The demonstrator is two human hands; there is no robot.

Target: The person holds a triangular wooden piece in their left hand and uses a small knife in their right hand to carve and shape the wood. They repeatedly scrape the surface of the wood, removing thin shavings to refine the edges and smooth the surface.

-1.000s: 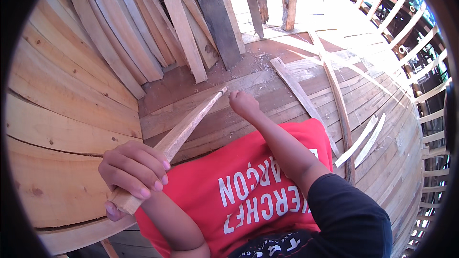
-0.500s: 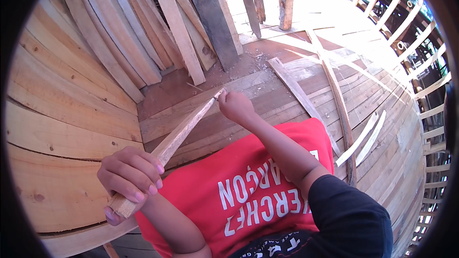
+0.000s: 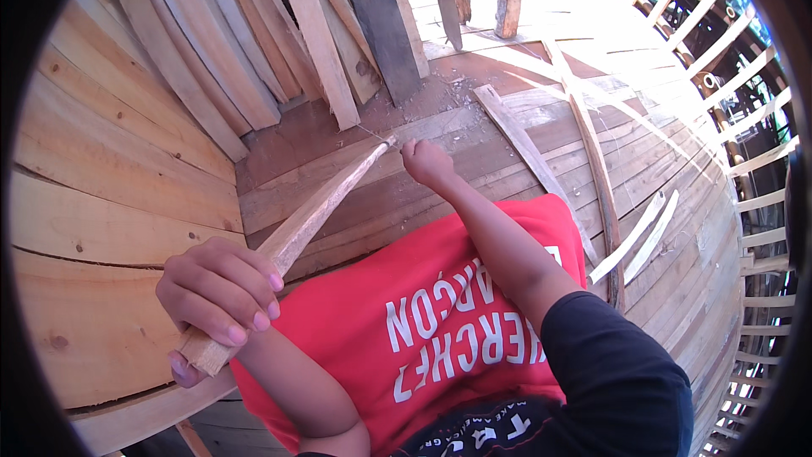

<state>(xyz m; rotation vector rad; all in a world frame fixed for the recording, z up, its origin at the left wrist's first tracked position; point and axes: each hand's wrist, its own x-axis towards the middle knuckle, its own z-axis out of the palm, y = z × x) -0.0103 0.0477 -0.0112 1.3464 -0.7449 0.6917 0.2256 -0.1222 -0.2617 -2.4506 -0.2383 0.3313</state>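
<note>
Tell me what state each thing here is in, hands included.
Left hand: closed around the wooden stick's near end.
Wooden stick: held at a slant, narrowing toward its far end.
Right hand: curled shut near the stick's tip; contents unclear.
Red cloth: spread out, creased.
Dark plank: standing on end.
Two pale strips: lying loose.

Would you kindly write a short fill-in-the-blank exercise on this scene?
The long, pale wooden stick is gripped by the person's ____ hand.
Of its thick and narrow ends, the right hand is nearer the ____ one.
The fabric with large white lettering is ____.
Two short, whitish, curved wooden strips lie toward the picture's ____ side.

Missing words: left; narrow; red; right.
</note>
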